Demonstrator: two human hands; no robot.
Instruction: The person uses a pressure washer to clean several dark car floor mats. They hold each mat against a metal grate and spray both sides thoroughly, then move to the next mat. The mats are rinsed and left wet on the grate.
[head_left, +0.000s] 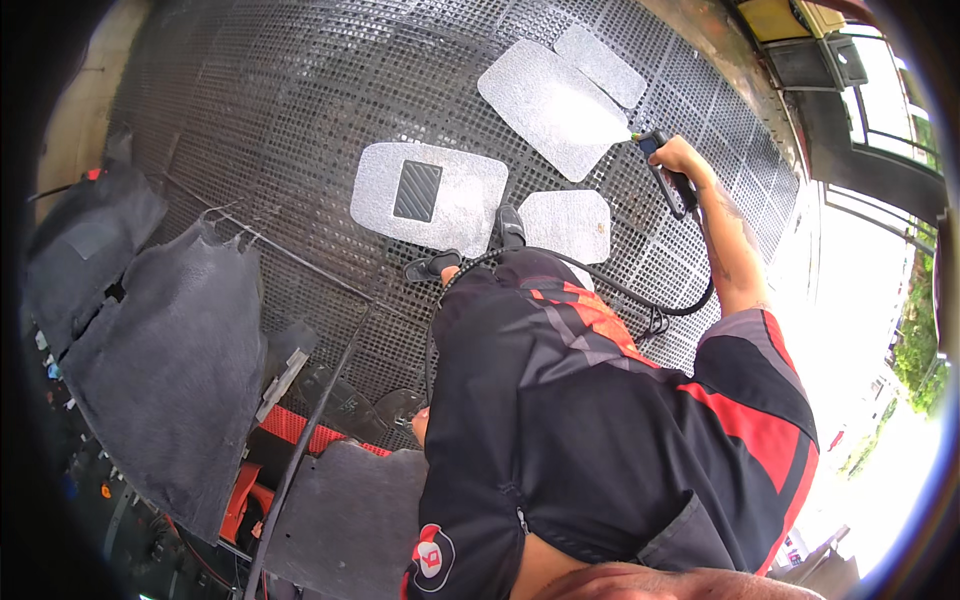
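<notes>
My right hand (679, 161) grips a pressure-washer spray gun (666, 176), its nozzle toward a large grey car floor mat (540, 97). A bright white patch, seemingly spray, spreads from the nozzle over that mat. Beside it lies a narrower grey mat (600, 66). Near my shoes, another grey mat (469, 176) bears a ribbed black heel pad (418, 191), and a smaller grey mat (570, 221) lies to its right. A black hose (637, 296) loops across in front of my legs. My left hand (421, 426) is mostly hidden beside my body; its grip is unclear.
Black plastic grid tiles (285, 112) cover the floor. At left, large dark grey carpet pieces (172, 360) hang near a metal rail (315, 412), with red plastic parts (247, 495) below. Dark mats (337, 401) lie near my left hand. A bright opening (847, 300) is at right.
</notes>
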